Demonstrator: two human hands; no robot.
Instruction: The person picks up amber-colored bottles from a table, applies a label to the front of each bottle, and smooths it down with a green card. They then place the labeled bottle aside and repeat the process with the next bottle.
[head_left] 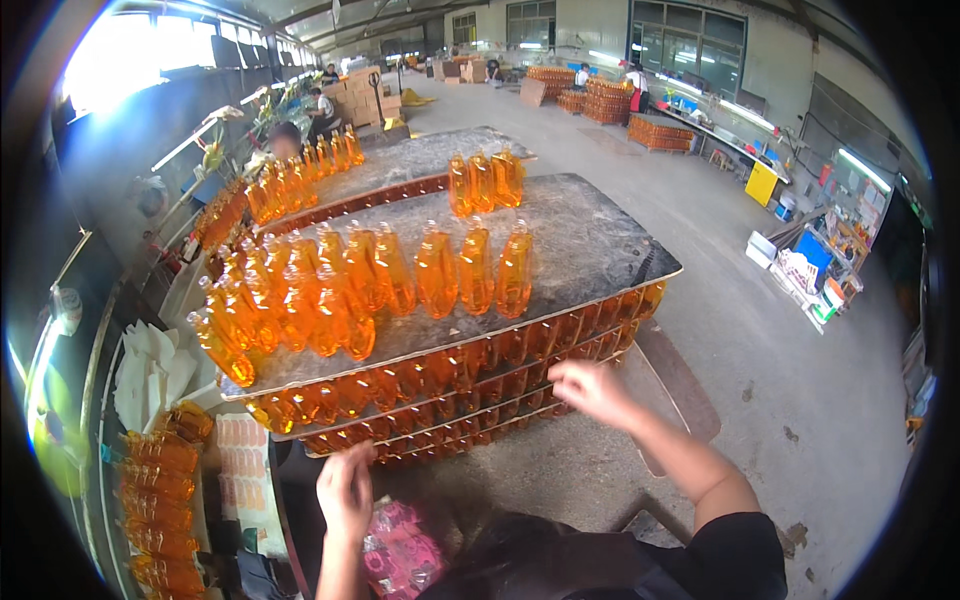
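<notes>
Reaching right hand (590, 390) toward stacked orange bottles (440, 385), fingers spread, empty, touching stack's front edge; left hand (345, 490) lay below stack, grip unclear.

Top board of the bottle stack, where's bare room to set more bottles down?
The top board is bare right of the front row of orange bottles and between that row and the three back bottles. The left end is crowded with bottles.
</notes>
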